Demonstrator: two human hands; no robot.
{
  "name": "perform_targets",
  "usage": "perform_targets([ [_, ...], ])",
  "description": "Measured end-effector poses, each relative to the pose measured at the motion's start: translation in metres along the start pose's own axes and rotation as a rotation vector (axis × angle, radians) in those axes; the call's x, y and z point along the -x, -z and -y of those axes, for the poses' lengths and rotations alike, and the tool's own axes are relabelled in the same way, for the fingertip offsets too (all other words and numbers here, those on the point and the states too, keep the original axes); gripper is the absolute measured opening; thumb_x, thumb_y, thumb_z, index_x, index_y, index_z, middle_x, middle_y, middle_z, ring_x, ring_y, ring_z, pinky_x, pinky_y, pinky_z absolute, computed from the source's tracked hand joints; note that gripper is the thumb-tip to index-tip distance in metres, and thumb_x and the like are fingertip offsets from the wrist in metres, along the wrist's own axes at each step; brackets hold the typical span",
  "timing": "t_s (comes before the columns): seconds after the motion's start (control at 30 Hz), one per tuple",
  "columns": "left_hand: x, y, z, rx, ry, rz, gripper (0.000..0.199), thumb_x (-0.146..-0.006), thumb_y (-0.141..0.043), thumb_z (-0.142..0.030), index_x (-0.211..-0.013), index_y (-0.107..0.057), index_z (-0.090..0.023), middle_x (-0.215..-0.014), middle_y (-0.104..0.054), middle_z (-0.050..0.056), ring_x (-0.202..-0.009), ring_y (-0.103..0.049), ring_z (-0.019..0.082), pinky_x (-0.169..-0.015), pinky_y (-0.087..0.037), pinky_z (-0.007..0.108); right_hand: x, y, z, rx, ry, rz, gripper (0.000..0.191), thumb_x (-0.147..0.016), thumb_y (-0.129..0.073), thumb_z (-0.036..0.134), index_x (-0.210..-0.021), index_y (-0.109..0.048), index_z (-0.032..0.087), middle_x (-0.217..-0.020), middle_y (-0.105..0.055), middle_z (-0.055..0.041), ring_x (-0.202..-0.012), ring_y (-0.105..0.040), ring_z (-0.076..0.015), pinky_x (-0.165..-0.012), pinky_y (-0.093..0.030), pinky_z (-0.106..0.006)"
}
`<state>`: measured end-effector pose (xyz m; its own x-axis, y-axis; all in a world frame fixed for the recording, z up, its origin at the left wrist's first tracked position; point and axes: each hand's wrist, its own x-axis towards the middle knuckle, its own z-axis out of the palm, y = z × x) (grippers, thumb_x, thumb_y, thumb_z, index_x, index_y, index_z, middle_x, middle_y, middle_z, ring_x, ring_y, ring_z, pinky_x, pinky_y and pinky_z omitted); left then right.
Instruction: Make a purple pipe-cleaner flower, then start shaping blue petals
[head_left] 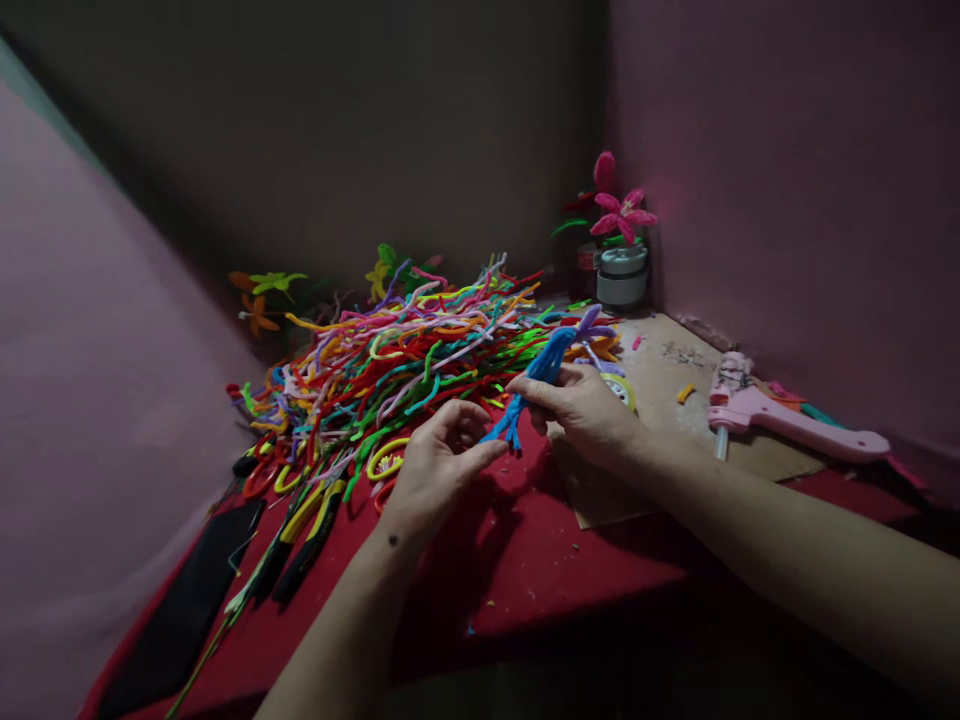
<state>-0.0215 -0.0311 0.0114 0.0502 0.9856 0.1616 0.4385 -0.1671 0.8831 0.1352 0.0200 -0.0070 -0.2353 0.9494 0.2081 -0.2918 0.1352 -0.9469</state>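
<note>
A bundle of blue pipe cleaners (551, 352), gathered and bent into a tapering shape, is held above the red table. My right hand (581, 405) is closed around its middle, thumb pressed on the near side. The loose ends fan out at the lower left. There my left hand (446, 455) pinches one blue end between thumb and fingers. Just behind the hands lies a large heap of many-coloured pipe cleaners (420, 345). A purple pipe-cleaner piece (592, 325) shows beyond the top of the blue bundle.
To the right, a pink glue gun (795, 415) rests on a cardboard sheet (660, 345). A tape roll (619, 390) is by my right hand. Yellow-black pliers (311, 540) and a black phone-like slab (184, 605) lie left. A pink flower (625, 213) stands in a grey pot (622, 277).
</note>
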Motion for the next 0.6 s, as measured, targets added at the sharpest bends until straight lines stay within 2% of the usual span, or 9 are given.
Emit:
perform_targets([
  [0.1,0.003,-0.003,0.005,-0.309,-0.221,-0.110,0.008,-0.073,-0.058,-0.025,-0.072,-0.059,-0.017,-0.071,-0.056,0.000,-0.065,-0.051,0.011,-0.061,-0.041,0.022,-0.001,0.000,-0.002,-0.011,-0.013,0.000,0.022,-0.070,-0.063,0.031,-0.058,-0.053,0.015,-0.046,-0.051,0.0035,-0.040,-0.043,-0.0066,-0.041,-0.031,-0.022],
  [0.17,0.005,-0.005,0.008,-0.449,-0.293,-0.152,0.009,-0.077,-0.053,-0.023,-0.073,-0.059,-0.018,-0.073,-0.058,0.001,-0.067,-0.053,0.011,-0.064,-0.041,0.023,-0.001,0.000,-0.004,-0.053,-0.039,0.023,0.016,-0.068,-0.065,0.027,-0.064,-0.057,0.014,-0.050,-0.053,0.0033,-0.042,-0.045,-0.0068,-0.043,-0.034,-0.022],
  [0.27,0.006,-0.007,0.010,-0.538,-0.287,-0.185,0.010,-0.080,-0.049,-0.023,-0.076,-0.057,-0.018,-0.072,-0.059,0.001,-0.064,-0.054,0.012,-0.062,-0.041,0.023,0.000,-0.001,-0.007,-0.106,-0.092,0.089,0.017,-0.062,-0.068,0.017,-0.077,-0.061,0.014,-0.059,-0.058,0.0030,-0.048,-0.050,-0.0070,-0.049,-0.039,-0.022],
  [0.4,0.006,-0.011,0.009,-0.526,-0.250,-0.167,0.008,-0.081,-0.048,-0.020,-0.078,-0.055,-0.017,-0.072,-0.060,0.001,-0.064,-0.055,0.012,-0.062,-0.041,0.023,0.004,-0.005,-0.008,-0.091,-0.145,0.190,0.019,-0.060,-0.067,0.013,-0.078,-0.061,0.013,-0.060,-0.060,0.0025,-0.049,-0.052,-0.0074,-0.050,-0.042,-0.022],
  [0.6,0.008,-0.012,0.007,-0.365,-0.203,-0.087,0.007,-0.082,-0.047,-0.019,-0.085,-0.053,-0.017,-0.077,-0.060,0.001,-0.068,-0.056,0.011,-0.064,-0.042,0.022,0.005,-0.008,-0.008,-0.061,-0.160,0.181,0.014,-0.063,-0.064,0.011,-0.076,-0.059,0.013,-0.056,-0.059,0.0019,-0.047,-0.052,-0.0086,-0.050,-0.042,-0.024],
])
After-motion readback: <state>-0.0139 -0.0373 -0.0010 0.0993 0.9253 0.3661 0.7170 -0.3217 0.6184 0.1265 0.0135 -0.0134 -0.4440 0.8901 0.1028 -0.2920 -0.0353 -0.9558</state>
